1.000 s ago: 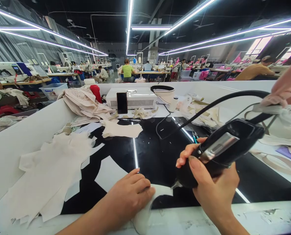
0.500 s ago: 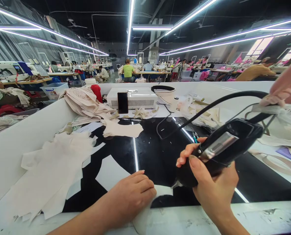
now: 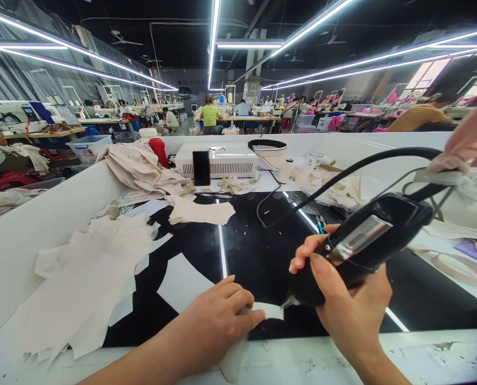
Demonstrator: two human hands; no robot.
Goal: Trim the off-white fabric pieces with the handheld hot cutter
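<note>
My right hand [image 3: 348, 305] is wrapped around a black glue gun [image 3: 362, 235] with a metal plate on its side and a thick hose at its rear. The gun tilts down to the left, and its metal nozzle [image 3: 290, 302] meets the right end of a white cut piece [image 3: 272, 310]. Over that piece rests my left hand [image 3: 222, 315], fingers bent and thumb against it, covering most of it. A pale sheer flap [image 3: 234, 362] hangs below the palm at the table edge. Just behind the left hand lies another white curved piece [image 3: 182, 280] on the black mat [image 3: 254, 251].
Pale cut pieces [image 3: 98, 272] are heaped at left, beige fabric [image 3: 142, 166] behind them. A white vented box [image 3: 230, 160], phone [image 3: 201, 168] and bin [image 3: 268, 155] stand at the back. The hose [image 3: 359, 166] arches at right, beside a blurred pinkish shape [image 3: 463, 149]. Low white walls border the table.
My left hand has shifted slightly, its thumb now showing stretched toward the nozzle along the white piece. The glue gun and my right hand stay almost where they were.
</note>
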